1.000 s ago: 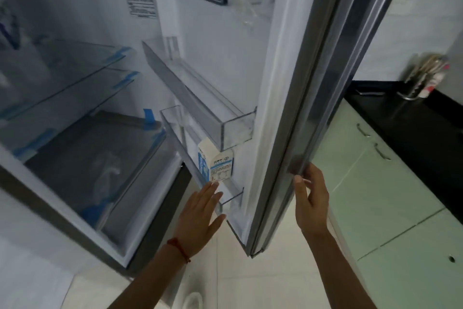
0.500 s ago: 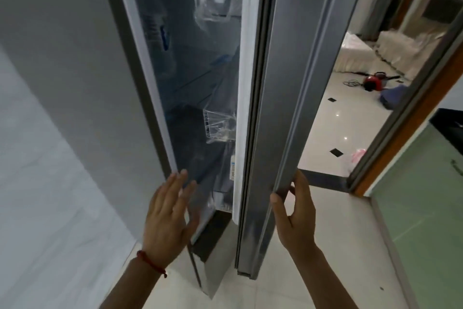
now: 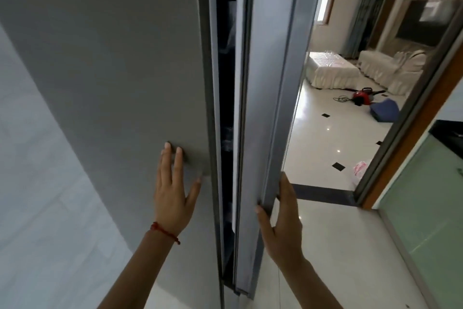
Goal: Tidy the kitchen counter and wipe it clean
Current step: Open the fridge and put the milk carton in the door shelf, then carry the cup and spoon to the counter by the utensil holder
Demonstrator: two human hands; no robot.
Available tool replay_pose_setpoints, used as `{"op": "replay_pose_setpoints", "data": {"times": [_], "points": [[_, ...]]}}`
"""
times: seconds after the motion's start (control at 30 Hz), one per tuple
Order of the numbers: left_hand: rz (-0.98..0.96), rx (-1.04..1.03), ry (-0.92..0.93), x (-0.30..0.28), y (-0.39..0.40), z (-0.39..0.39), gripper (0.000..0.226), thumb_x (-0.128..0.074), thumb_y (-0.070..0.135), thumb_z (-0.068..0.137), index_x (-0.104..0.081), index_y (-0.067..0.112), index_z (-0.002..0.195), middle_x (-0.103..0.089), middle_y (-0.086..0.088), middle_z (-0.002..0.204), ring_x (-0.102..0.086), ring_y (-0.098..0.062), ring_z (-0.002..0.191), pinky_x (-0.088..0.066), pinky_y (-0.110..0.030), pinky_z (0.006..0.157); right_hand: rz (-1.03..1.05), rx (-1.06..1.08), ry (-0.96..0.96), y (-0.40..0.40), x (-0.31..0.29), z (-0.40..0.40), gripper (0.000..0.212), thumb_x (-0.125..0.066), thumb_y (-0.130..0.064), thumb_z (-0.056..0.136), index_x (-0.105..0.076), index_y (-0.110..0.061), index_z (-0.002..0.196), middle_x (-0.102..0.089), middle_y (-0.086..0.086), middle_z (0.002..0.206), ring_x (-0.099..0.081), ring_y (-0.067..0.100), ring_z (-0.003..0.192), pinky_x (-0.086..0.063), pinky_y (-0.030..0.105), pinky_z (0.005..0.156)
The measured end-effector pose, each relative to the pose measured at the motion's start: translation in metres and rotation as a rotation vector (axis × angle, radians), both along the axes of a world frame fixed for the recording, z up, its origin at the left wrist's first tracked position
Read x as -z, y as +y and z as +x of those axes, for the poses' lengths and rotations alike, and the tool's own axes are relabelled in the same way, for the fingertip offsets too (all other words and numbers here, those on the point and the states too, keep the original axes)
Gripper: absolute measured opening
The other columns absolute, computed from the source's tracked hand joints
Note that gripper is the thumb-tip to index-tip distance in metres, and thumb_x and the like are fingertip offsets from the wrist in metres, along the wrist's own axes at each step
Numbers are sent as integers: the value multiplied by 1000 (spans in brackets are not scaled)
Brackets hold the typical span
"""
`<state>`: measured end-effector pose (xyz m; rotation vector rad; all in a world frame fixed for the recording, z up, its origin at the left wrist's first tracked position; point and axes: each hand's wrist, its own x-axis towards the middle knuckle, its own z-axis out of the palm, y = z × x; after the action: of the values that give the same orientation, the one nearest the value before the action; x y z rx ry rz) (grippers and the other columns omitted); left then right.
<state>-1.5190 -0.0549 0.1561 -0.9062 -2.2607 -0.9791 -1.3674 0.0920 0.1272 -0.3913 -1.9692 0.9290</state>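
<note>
Grey fridge door (image 3: pixel 265 98) standing nearly shut; R hand (image 3: pixel 280 221) gripping its edge, L hand (image 3: pixel 172 196) lying flat, fingers spread, on fridge side (image 3: pixel 112 70).

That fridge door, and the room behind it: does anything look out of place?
The fridge door stands slightly ajar, a dark gap showing. Beyond, a red appliance, its cord, and a blue bag lie on the floor.

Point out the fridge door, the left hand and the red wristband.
Fridge door (image 3: pixel 270 83): head view, on its grey outer edge.
Left hand (image 3: pixel 172 198): head view, on the back of the hand, flat against the fridge side.
Red wristband (image 3: pixel 164 231): head view, on the cord across the left wrist.
</note>
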Motion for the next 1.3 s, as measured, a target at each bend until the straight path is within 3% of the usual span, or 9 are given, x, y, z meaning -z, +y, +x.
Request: {"op": "replay_pose_setpoints", "data": {"times": [0.17,0.27,0.53,0.73,0.8,0.87,0.97,1.1,1.3], "points": [[13,61,-6,2,-5,-7,69,-25,58,90,-3,25,146,-7,-6,154,-16,-28,141,-43,-57,100,-9,-35,-102,-24,3,-28,70,-33,-67,84,-7,-35,141,-27,8,152,-31,5,134,-28,-3,97],[25,83,-16,1,-6,-7,68,-24,58,90,-6,24,146,-7,-5,153,-14,-27,141,-40,-57,102,-59,-61,-127,-26,2,-28,73,-32,-70,82,-2,-43,142,-21,0,155,-28,11,140,-26,3,105],[65,113,-185,25,-13,21,65,-40,46,84,-32,10,138,-25,-19,149,-27,-26,135,-33,-38,103,-180,9,-231,-8,23,38,53,-32,-69,83,-29,-47,131,-38,-17,144,-35,-1,134,-38,32,110],[-242,188,-657,130,-34,91,46,-58,20,87,-48,5,129,-50,-19,135,-43,-35,127,-35,-43,106,-423,372,-442,-4,86,210,55,-29,-84,69,-41,-54,113,-51,-13,133,-48,7,125,-41,37,106],[-379,254,-767,156,-31,127,38,-60,12,86,-55,3,122,-57,-20,127,-50,-35,119,-37,-42,103,-516,525,-480,-12,101,280,60,-34,-81,70,-50,-44,114,-53,-11,128,-53,14,119,-42,33,102],[-510,345,-833,171,-20,166,32,-60,9,85,-59,0,116,-60,-20,122,-55,-35,112,-39,-39,99,-633,684,-510,-25,115,348,51,-45,-58,84,-56,-24,120,-58,-1,127,-57,23,113,-43,30,91],[-723,518,-813,189,3,232,29,-56,10,88,-61,-4,113,-61,-22,119,-57,-36,112,-41,-38,96,-805,885,-521,-59,136,447,35,-47,-31,92,-56,-16,123,-60,13,123,-57,27,100,-37,28,81],[-922,686,-812,207,35,327,33,-50,20,92,-57,3,119,-60,-14,125,-55,-29,116,-39,-32,100,-973,1096,-452,-119,152,555,32,-49,-23,93,-57,-11,121,-59,16,123,-55,29,111,-37,29,84],[-1183,914,-745,222,62,482,27,-51,21,91,-66,2,102,-68,-14,106,-60,-28,102,-41,-25,83,-1135,1373,-421,-221,175,676,31,-49,-22,94,-59,-8,120,-63,14,122,-60,29,110,-37,26,76]]}}
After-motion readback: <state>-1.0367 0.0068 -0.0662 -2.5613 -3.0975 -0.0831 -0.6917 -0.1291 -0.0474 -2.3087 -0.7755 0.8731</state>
